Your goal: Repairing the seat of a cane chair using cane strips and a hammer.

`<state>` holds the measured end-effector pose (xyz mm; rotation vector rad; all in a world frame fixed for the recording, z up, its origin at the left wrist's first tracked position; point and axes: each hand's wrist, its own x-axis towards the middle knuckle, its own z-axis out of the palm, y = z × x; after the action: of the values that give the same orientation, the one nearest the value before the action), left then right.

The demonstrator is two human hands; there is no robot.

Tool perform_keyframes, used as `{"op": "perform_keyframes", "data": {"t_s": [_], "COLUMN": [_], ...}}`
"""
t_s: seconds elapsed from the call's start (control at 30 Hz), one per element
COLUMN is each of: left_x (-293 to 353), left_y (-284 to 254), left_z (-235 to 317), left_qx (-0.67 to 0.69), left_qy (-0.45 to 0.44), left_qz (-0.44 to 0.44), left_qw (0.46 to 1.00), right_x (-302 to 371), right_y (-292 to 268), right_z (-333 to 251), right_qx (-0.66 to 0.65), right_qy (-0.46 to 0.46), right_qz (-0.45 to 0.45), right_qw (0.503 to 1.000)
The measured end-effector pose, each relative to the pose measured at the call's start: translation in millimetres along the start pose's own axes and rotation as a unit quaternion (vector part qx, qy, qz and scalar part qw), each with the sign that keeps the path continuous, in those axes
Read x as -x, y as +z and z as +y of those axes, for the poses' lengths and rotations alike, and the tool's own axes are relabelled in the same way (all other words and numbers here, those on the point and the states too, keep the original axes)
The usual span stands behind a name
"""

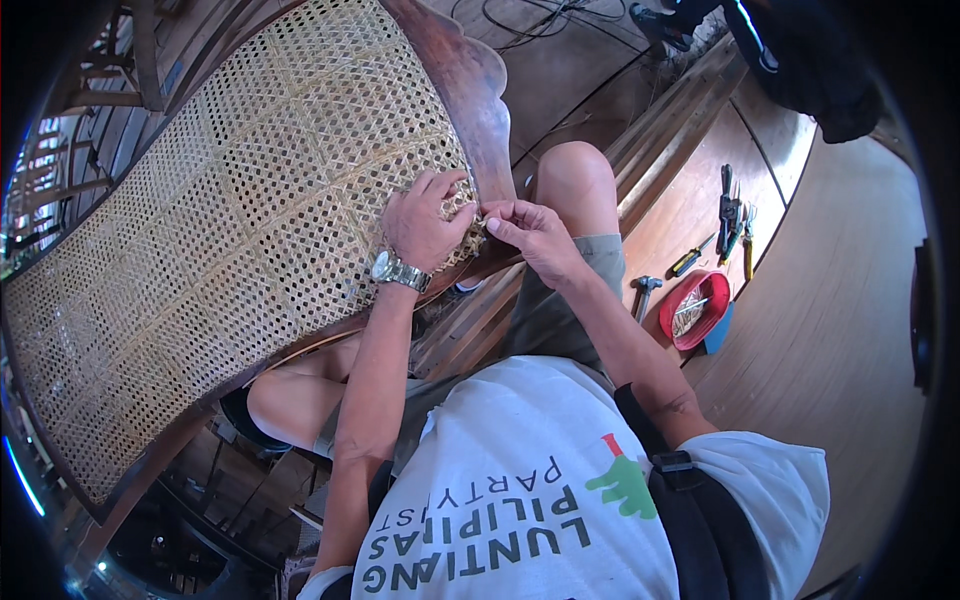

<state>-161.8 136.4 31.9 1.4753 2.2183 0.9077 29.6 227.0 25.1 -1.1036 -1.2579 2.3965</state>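
Note:
A wide panel of woven cane webbing [270,150] in a dark wooden frame [465,75] with a scalloped edge slants across my lap. My left hand [425,225], wearing a metal wristwatch, rests on the webbing near its right corner; its thumb and forefinger stand apart around a rougher patch of weave. Beside it, at the frame's edge, the thumb and fingertips of my right hand [535,238] are pinched together. What lies between those fingertips is too small to make out.
Right of my knee, a hammer [646,296], a yellow-handled screwdriver [690,258], pliers [748,250] and a red container [695,308] of small pale pieces lie on a wooden board. Long timbers [670,135] run behind my knee. Another person's dark-clothed leg [800,70] stands at upper right; cables [540,18] lie on the floor.

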Motion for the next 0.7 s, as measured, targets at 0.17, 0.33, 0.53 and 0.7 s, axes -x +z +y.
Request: {"op": "perform_keyframes", "data": {"t_s": [0.17,0.33,0.53,0.7], "left_x": [1.2,3.5,11.1,44.2], "left_y": [2.2,1.6,-10.9,-23.0], "left_z": [-2.0,-2.3,2.4,12.2], "left_qx": [0.012,0.037,0.054,0.006], "left_qy": [-0.026,-0.024,0.009,0.056], "left_qz": [-0.034,-0.031,-0.025,-0.102], "left_qw": [0.999,0.999,0.998,0.993], "right_x": [-0.5,1.7,6.4,-25.1], "right_y": [-0.5,-5.4,-10.1,3.0], "right_z": [-4.3,-7.3,-5.1,5.6], "right_qx": [-0.033,-0.059,-0.153,-0.127], "right_qy": [0.011,0.051,0.015,-0.116], "right_qz": [-0.002,-0.004,0.031,0.160], "right_qw": [0.999,0.997,0.988,0.972]}}
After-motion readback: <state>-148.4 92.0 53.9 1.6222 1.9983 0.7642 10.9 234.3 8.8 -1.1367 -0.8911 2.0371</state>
